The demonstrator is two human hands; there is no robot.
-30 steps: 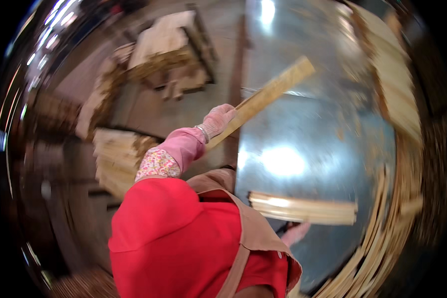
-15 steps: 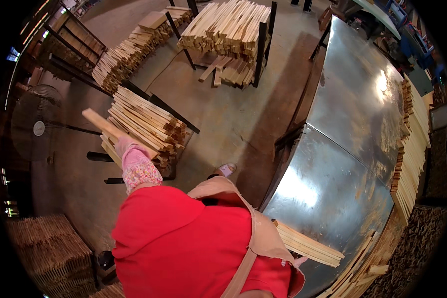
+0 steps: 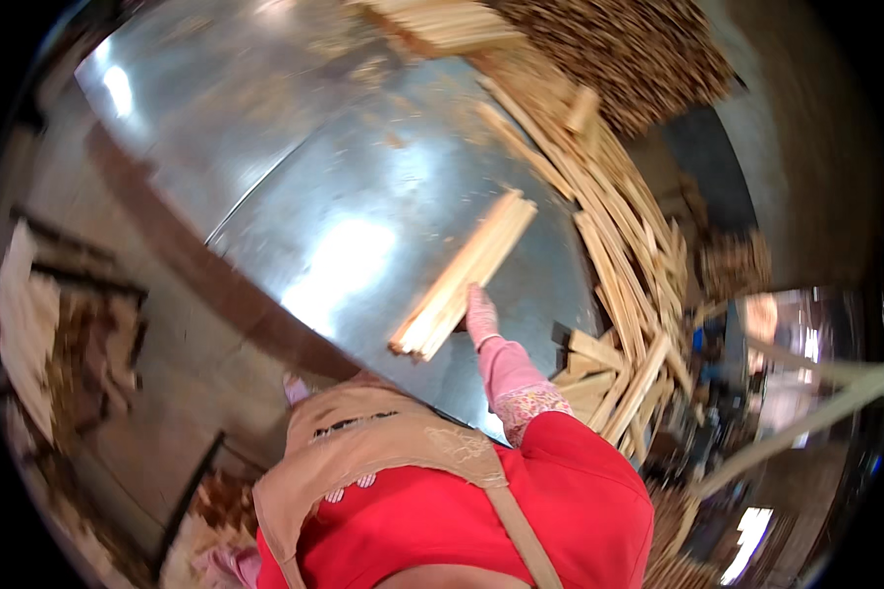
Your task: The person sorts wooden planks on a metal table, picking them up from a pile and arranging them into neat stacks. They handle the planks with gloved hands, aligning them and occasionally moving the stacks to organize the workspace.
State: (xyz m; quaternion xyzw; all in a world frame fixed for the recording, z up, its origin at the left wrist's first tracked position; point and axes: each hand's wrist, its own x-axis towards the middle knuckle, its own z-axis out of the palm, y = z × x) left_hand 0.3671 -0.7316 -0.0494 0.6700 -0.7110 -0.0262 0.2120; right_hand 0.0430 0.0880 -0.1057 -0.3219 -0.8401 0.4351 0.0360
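A small bundle of pale wooden strips (image 3: 467,278) lies slanted over the shiny metal table (image 3: 295,196). My right hand (image 3: 479,316), in a pale pink glove, grips the bundle by its near right side; part of the fingers is hidden by the wood. At the lower left, my left hand (image 3: 226,566) shows only as a blurred patch of pink beside a stack of wooden strips (image 3: 228,503). Its fingers cannot be made out.
Loose wooden strips (image 3: 614,265) are heaped along the table's right side, with short offcuts (image 3: 589,373) nearer me. More strips (image 3: 452,25) lie at the far edge, before a large stack of wood (image 3: 619,49). A racked wood pile (image 3: 29,314) stands on the floor at left.
My view has swung right, from the floor stacks to the metal table. My left hand, earlier on a wooden strip at the stack, is now low at the left. My right hand stays at the bundle.
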